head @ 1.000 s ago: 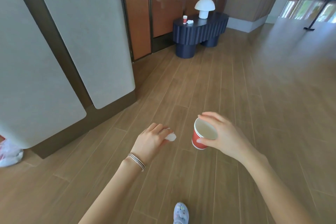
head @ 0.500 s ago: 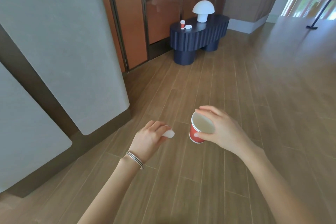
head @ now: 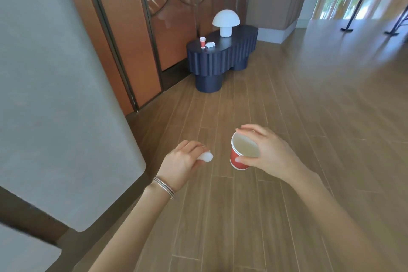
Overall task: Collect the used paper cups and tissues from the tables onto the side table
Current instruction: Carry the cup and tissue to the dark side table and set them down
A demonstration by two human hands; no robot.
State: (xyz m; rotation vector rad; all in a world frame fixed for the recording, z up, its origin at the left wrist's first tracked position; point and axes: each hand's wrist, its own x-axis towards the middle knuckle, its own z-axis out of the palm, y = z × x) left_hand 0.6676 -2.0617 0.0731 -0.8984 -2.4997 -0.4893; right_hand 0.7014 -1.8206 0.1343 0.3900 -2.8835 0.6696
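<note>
My right hand (head: 271,154) holds a red paper cup (head: 241,153) by its rim and side, tilted so its pale inside shows. My left hand (head: 181,164) is closed around a crumpled white tissue (head: 206,157) that sticks out past the fingers. Both hands hover over the wooden floor. Ahead stands the dark blue ribbed side table (head: 223,55). On its near end are another red paper cup (head: 202,42), upright, and a white tissue (head: 210,45) beside it.
A white mushroom lamp (head: 225,22) stands on the side table's far end. Grey padded wall panels (head: 55,95) run along the left, orange doors (head: 172,17) behind the table. Open wooden floor (head: 320,95) stretches right toward glass doors and metal stands (head: 348,26).
The side table has come closer and larger in view as I walk toward it. The wall panels have slid past on the left. Both hands keep the same hold.
</note>
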